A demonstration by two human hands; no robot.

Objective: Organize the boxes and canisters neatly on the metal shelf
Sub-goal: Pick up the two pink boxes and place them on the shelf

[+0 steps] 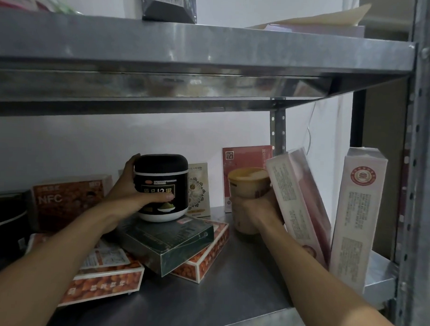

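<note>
We held the black canister (161, 185) with our left hand (131, 196) curled round it, on top of a green box (172, 243) near the middle of the metal shelf (228, 300). At its 3 o'clock our right hand (258, 213) gripped a tan canister (247, 186) (just beside a leaning pink box (298, 202)).

The metal shelf (228, 297) bears a front orange box (105, 284) and a rear orange box (205, 257), both flat; NFC box (69, 199), cream box (198, 189) and red box (243, 161) stand behind; tall pink box (356, 216) upright at right
</note>
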